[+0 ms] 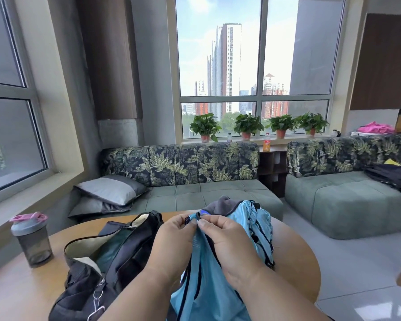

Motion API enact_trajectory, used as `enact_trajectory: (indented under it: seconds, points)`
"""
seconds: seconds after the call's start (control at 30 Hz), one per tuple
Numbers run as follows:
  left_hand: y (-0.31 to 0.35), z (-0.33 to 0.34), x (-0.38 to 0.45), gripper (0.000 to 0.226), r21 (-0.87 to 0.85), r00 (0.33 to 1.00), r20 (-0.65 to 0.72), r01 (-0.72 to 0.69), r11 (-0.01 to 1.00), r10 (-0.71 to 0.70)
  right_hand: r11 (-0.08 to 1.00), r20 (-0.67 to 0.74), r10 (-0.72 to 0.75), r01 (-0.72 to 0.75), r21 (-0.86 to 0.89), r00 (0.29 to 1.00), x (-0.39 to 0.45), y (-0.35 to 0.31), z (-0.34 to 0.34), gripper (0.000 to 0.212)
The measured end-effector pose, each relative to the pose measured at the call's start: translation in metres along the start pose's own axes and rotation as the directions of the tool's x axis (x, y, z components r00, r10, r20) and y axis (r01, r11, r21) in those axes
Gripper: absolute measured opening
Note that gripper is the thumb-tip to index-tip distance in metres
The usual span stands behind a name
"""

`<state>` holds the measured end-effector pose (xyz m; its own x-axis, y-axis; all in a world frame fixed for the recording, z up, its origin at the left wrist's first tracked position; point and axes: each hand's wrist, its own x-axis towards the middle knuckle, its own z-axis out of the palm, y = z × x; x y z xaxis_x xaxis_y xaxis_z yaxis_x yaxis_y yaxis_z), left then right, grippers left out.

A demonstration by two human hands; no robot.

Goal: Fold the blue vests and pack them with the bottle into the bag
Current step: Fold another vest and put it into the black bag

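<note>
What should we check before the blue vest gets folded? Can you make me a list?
1. Both hands hold the vest: ok. The left hand and right hand pinch the blue vest at its top edge.
2. Bag open: ok. The black bag gapes on the table.
3. Bottle in reach: ok, the bottle stands left of the bag.
4. Bottle lid shut: not ok, the pink cap looks flipped up.
5. More vests waiting: ok, a blue pile lies behind.
6. Flat folding space: cannot tell.

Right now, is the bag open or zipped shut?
Open. The black bag on the table gapes at the top, showing its pale lining; something teal lies inside.
</note>
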<state>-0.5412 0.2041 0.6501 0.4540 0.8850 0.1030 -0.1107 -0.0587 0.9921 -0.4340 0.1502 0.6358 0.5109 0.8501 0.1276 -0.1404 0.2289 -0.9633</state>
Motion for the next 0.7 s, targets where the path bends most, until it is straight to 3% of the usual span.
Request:
enact_trajectory:
  seconds: [0.2,0.3,0.5,0.7]
  points:
    - [0.002,-0.004,-0.005,0.04,-0.187,0.99,0.122,0.094,0.978,-0.071,0.996,0.035,0.071,-0.073,0.047,0.997,-0.002,0.006,0.001,0.018]
    - [0.0,-0.008,-0.005,0.043,-0.161,0.991,0.104,0.101,0.982,-0.085,0.994,0.051,0.098,-0.1,0.04,0.994,-0.004,0.006,0.0,0.019]
    - [-0.005,-0.012,-0.008,0.026,-0.21,0.989,0.129,0.093,0.973,-0.067,0.996,0.122,0.087,-0.085,-0.024,0.989,-0.012,0.003,-0.009,0.023]
    - [-0.007,-0.018,-0.004,0.035,-0.259,0.986,0.147,0.112,0.959,-0.075,0.996,-0.057,0.063,-0.059,0.066,0.996,0.001,0.015,-0.019,0.017]
